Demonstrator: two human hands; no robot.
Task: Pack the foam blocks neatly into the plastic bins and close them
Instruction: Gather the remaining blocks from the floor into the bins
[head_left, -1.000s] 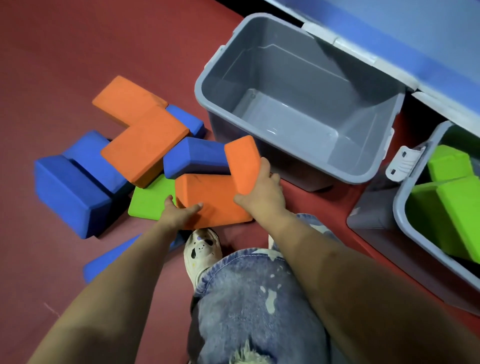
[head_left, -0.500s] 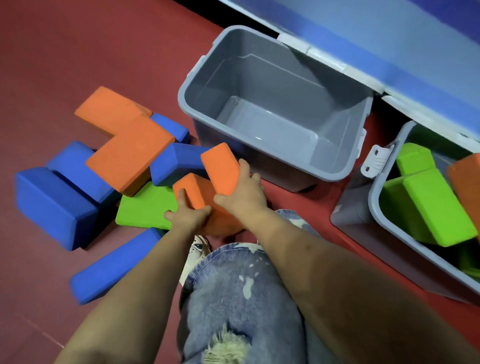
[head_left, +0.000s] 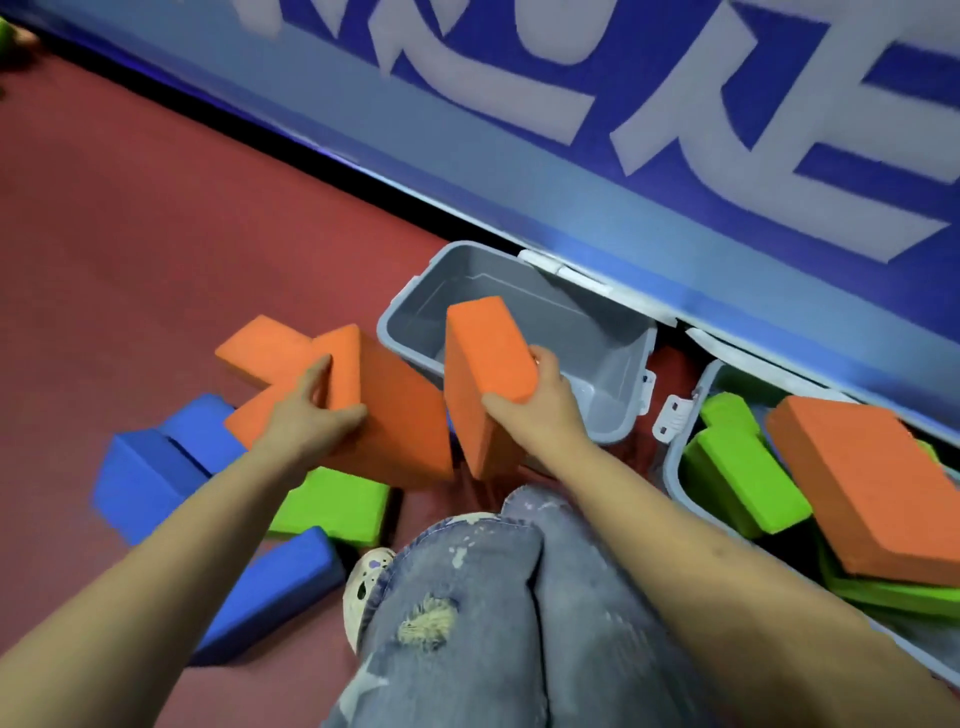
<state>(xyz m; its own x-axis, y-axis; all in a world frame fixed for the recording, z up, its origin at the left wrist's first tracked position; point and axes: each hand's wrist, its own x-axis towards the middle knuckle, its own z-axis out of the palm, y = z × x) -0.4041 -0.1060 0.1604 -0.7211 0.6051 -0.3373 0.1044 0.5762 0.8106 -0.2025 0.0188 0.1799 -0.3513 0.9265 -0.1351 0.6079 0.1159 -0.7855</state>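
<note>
Nearest the camera, on the near side of the empty grey bin, a knee in torn, paint-flecked denim and a patterned shoe fill the foreground. Left of that bin, blue blocks and a green block lie on the red floor.

Both orange blocks have risen off the pile since a second ago: then they lay low among the others, now the left hand grips one orange block tilted just beside the bin's near-left corner, and the right hand clasps the second orange block over the bin's near rim (its lower end hanging outside). I judge that loading of this bin is about to begin; nothing lies inside it.

Right of it, a second bin holds green blocks and an orange slab. Beyond both bins, a blue banner carries large white characters, cropped and unreadable.
</note>
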